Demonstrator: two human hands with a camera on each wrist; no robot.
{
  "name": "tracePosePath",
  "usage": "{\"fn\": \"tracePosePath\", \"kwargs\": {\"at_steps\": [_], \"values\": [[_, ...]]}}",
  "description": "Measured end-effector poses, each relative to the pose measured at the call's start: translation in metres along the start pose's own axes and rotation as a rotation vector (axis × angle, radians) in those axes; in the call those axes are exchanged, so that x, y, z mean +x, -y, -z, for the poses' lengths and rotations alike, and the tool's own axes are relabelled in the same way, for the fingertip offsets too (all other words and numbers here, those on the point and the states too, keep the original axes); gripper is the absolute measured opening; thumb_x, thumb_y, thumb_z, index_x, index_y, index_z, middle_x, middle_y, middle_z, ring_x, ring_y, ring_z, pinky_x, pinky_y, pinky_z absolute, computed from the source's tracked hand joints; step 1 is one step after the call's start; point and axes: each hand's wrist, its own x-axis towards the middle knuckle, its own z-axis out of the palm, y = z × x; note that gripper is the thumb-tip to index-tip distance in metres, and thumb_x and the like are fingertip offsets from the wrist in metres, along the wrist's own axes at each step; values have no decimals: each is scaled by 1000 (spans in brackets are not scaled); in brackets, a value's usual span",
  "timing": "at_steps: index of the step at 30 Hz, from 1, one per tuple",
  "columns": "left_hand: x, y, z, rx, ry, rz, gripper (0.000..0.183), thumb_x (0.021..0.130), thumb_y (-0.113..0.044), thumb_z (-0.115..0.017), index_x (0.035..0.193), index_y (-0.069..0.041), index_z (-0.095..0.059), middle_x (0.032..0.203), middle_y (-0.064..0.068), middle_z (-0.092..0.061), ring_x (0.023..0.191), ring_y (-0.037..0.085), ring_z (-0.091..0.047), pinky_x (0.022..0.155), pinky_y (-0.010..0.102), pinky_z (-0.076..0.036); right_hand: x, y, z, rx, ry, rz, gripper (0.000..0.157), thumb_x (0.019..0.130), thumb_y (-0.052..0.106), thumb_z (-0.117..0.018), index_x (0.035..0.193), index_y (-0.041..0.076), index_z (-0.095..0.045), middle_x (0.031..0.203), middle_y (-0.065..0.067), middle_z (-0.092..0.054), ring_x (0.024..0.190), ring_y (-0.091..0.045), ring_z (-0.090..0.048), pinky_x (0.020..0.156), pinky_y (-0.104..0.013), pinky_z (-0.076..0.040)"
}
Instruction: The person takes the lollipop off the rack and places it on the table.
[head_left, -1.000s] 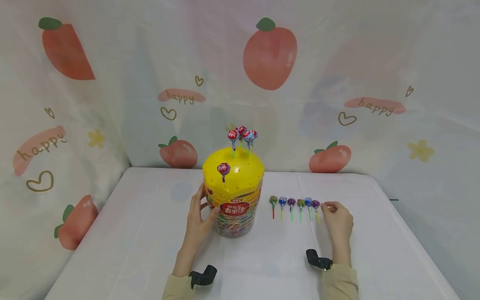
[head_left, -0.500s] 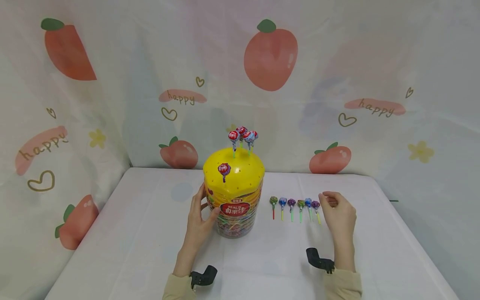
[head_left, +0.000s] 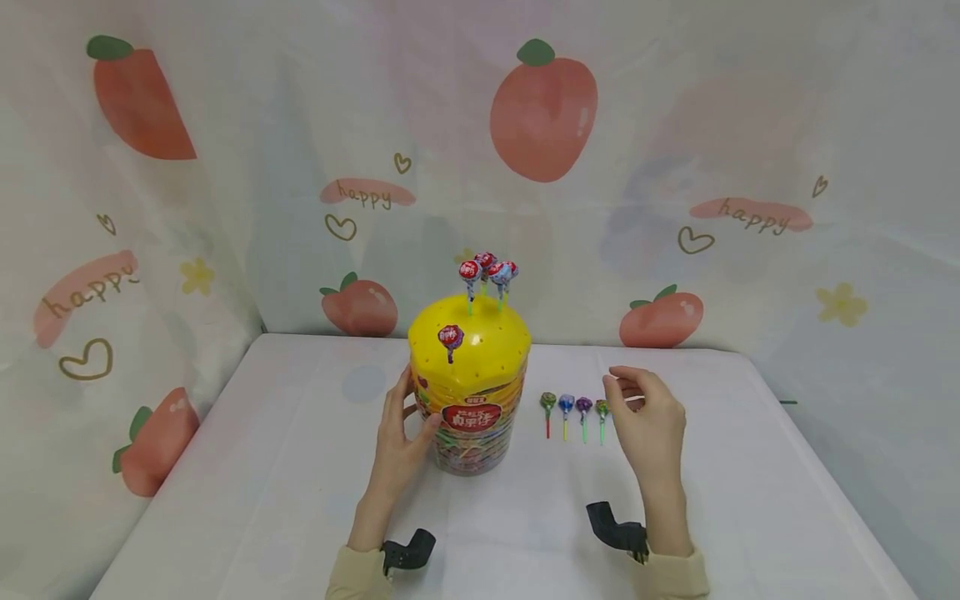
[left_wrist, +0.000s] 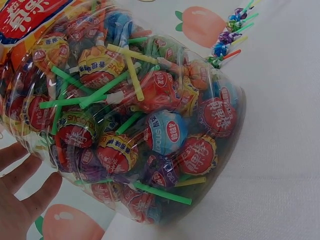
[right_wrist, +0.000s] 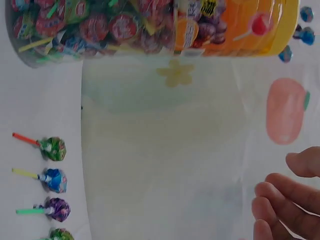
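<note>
A tall clear jar filled with wrapped lollipops stands mid-table under a yellow lid. My left hand holds its left side, thumb toward the front label and fingers around the back. Several lollipops stick upright from the lid's far part, and a purple-wrapped lollipop stands nearer its front. My right hand hovers at the right end of a row of lollipops, hiding part of the row in the head view. In the right wrist view its thumb and fingers are apart with nothing between them.
In the row lie a green lollipop with a red stick, a blue one and a purple one, right of the jar. A white cloth covers the table. A printed curtain hangs behind and along the sides.
My right hand has risen from the table beside the row's right end and moved left over it, covering the rightmost lollipops. The left hand and jar stay put.
</note>
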Motion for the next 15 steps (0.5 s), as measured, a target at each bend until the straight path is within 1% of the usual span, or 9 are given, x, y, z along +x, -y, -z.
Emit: {"fn": "tracePosePath", "kwargs": {"at_steps": [2, 4, 7, 10, 15], "values": [[0, 0, 0, 2, -2, -1, 79, 91, -26, -65, 154, -31, -18, 144, 5, -42, 132, 23, -41, 103, 52, -46, -2, 9, -3, 49, -21, 66, 15, 85, 7, -69, 99, 0, -71, 82, -12, -69, 73, -16, -60, 64, -4, -43], [0, 0, 0, 1, -2, 1, 79, 91, -25, -65, 154, -32, -18, 144, 5, -42, 132, 22, -41, 103, 52, -46, -4, 19, -6, 93, -37, 123, 14, 84, 5, -70, 97, 0, -71, 82, -11, -69, 73, -17, -60, 66, -7, -44], [0, -1, 1, 3, -2, 3, 79, 91, -25, -65, 154, -32, -18, 144, 5, -42, 132, 23, -42, 104, 52, -45, -8, 33, -10, 139, -48, 194, 14, 84, 2, -70, 98, 0, -71, 83, -11, -69, 76, -20, -61, 69, -8, -43], [1, -2, 1, 5, 0, 8, 80, 91, -25, -65, 154, -33, -17, 143, 5, -43, 132, 23, -42, 104, 52, -45, -11, 44, -13, 179, -62, 235, 17, 82, 0, -71, 99, 1, -71, 84, -10, -69, 77, -21, -61, 70, -9, -44], [1, -2, 0, 5, 0, 14, 80, 90, -26, -66, 153, -34, -17, 143, 5, -43, 132, 23, -42, 104, 52, -45, -15, 59, -20, 276, -78, 267, 24, 80, -2, -72, 103, 2, -70, 88, -10, -70, 80, -21, -62, 73, -12, -48]]}}
